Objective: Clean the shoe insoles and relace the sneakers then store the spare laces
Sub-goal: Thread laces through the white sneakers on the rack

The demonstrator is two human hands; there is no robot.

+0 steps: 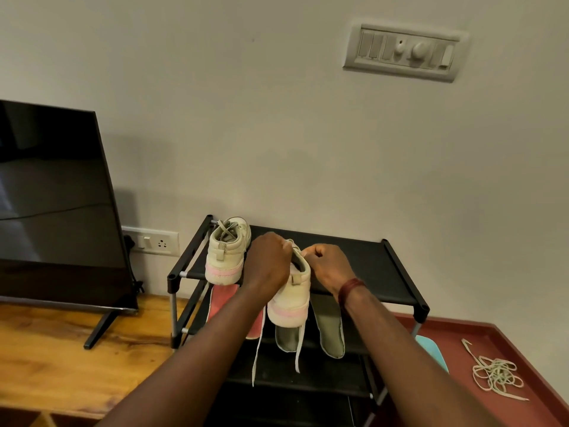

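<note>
A black shoe rack (363, 266) stands against the wall, and its top shelf carries both sneakers, heels toward the camera. The far sneaker (228, 251) sits at the left end, laced, its heel just over the front bar. The near sneaker (292, 295) sits beside it nearer the middle, with its heel overhanging the front edge between the two hands.

The left hand (268, 263) covers the near sneaker's lacing with its fingers curled down onto the upper. What they hold underneath is hidden. The right hand (328, 266), with a red band at the wrist, has thumb and forefinger pressed together, pinching the lace (258, 349) at the collar. Two loose lace ends hang down past the heel in front of the rack.

The second shelf (354, 343) holds four insoles: two pink insoles (221, 300) on the left, partly behind the left forearm, and two grey-green insoles (329, 329) on the right.

To the right, a red-brown tray (455, 331) with a raised rim holds the spare laces (495, 377) in a loose tangle, well apart from a pale blue object (431, 352) at the tray's left side.
</note>
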